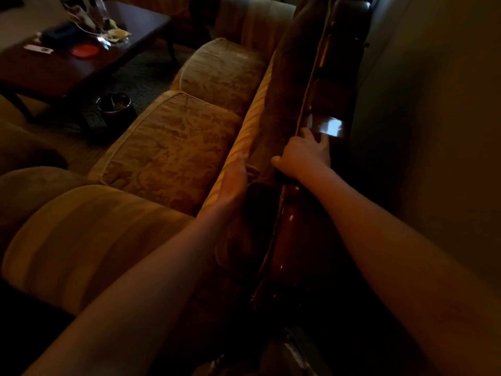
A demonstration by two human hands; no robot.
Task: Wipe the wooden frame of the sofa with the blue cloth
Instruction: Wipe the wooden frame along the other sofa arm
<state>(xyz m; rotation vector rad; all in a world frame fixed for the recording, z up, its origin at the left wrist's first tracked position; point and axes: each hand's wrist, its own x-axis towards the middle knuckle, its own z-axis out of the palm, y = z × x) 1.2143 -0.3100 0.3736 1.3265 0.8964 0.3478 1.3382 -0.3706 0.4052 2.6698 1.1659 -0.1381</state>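
Note:
The sofa's dark, glossy wooden frame (328, 85) runs along the top of the backrest, from bottom centre up to the top right. My right hand (303, 153) lies on this rail with its fingers spread flat and its thumb out to the left. A dark cloth (284, 176) shows only as a dim edge under the palm, and its colour cannot be made out in the low light. My left hand (235, 180) rests flat against the brown back cushion (284, 85), fingers straight, beside the striped edge of the seat.
Patterned seat cushions (173, 147) lie left of the backrest, and a striped armrest (81, 234) is near me. A wall (433, 104) stands close behind the rail. A dark coffee table (67, 69) with several small items and a metal bowl (113, 104) on the floor are at the upper left.

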